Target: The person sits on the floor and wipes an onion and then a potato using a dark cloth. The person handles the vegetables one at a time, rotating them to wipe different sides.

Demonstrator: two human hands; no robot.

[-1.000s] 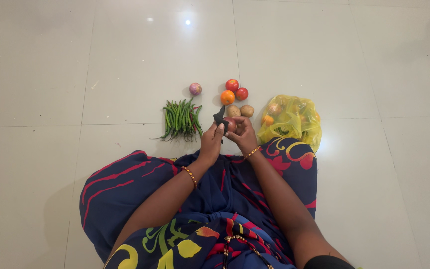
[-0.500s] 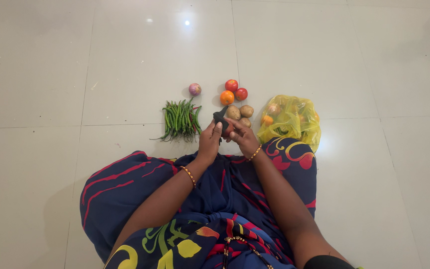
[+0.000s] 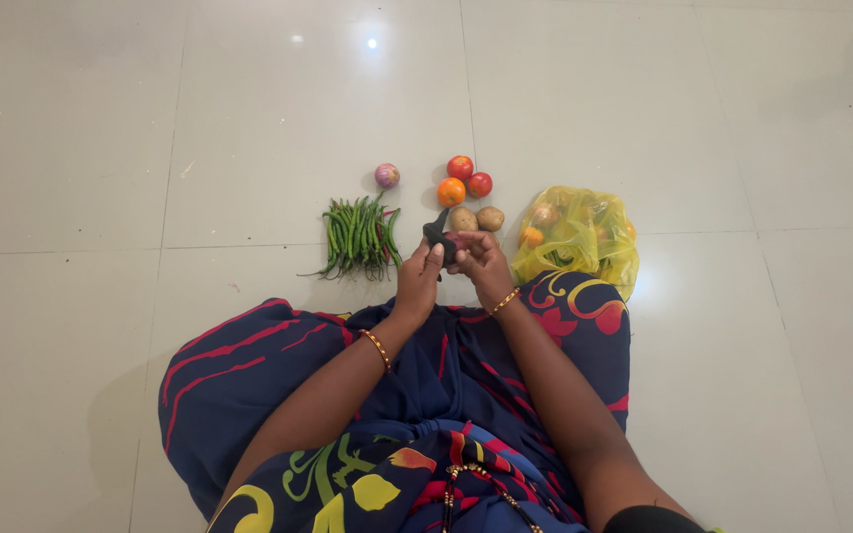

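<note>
Left hand (image 3: 419, 276) gripped a black peeler (image 3: 435, 232); right hand (image 3: 481, 265) closed on a reddish onion (image 3: 457, 244) above the floor (image 3: 150, 148). Peeling appeared barely begun. Potatoes (image 3: 476, 218), tomatoes (image 3: 465, 178), green chillies (image 3: 358, 236) lay untouched.

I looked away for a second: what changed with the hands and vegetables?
Little. The right hand turned the reddish vegetable slightly against the dark tool, which the left hand kept gripping. Chillies, onion, tomatoes, potatoes and yellow bag stayed put.
</note>
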